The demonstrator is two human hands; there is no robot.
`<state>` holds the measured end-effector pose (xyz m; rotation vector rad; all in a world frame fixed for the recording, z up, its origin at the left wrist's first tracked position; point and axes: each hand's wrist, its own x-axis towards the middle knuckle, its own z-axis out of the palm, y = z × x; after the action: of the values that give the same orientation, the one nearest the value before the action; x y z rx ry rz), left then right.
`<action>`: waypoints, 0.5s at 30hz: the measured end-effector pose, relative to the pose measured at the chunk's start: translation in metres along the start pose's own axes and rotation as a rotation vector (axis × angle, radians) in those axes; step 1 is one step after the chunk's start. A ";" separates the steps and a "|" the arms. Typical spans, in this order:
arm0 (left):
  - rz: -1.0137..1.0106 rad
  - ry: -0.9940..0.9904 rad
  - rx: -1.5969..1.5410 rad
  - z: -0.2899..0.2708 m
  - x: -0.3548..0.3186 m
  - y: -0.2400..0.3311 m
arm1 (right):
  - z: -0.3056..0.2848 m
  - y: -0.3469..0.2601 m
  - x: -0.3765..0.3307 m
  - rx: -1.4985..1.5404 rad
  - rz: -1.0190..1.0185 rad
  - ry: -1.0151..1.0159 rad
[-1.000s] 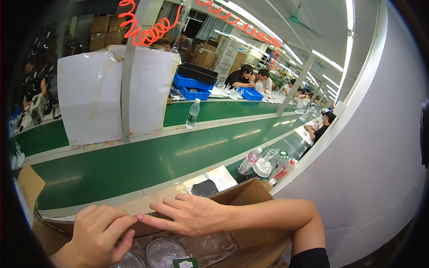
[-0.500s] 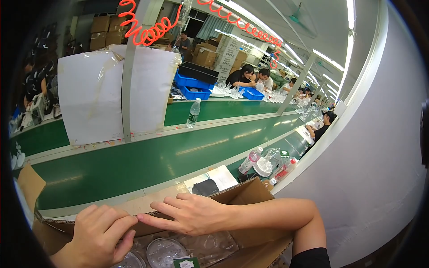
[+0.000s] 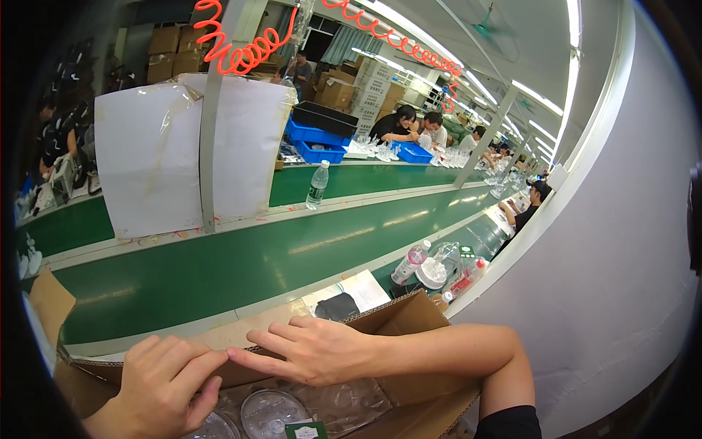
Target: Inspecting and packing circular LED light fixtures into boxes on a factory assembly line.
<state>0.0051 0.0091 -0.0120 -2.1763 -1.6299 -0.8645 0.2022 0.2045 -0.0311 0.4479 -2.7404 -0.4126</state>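
An open cardboard box stands right in front of me. My left hand is curled over its far rim, fingers bent and thumb on the inner side. Across the same rim lies my right hand, its fingers stretched out and apart, holding nothing. The right index fingertip meets or nearly meets the left one. Inside the box are a round clear plastic piece, a second one partly behind my left hand, clear plastic wrap and a small green-and-white card.
Beyond the box runs a green conveyor belt. A dark pouch lies on papers by the rim. Bottles and a clear-domed white item stand right. A water bottle stands across the belt. Co-workers sit farther off.
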 end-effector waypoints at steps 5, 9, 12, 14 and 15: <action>0.000 0.006 -0.012 0.002 -0.002 -0.001 | 0.002 0.000 -0.001 -0.015 -0.015 0.010; 0.006 0.001 -0.013 0.001 0.000 -0.001 | -0.001 0.001 -0.001 -0.020 -0.022 0.010; 0.000 0.001 -0.022 0.002 -0.001 -0.002 | 0.003 0.001 -0.001 -0.006 -0.020 0.027; 0.006 0.003 -0.016 0.002 -0.001 -0.003 | 0.002 0.001 0.000 -0.010 -0.020 0.023; 0.006 0.003 -0.016 0.002 -0.002 -0.003 | 0.002 0.001 -0.001 -0.014 -0.021 0.018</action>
<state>0.0027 0.0099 -0.0151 -2.1886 -1.6201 -0.8815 0.2020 0.2055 -0.0325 0.4747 -2.7158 -0.4304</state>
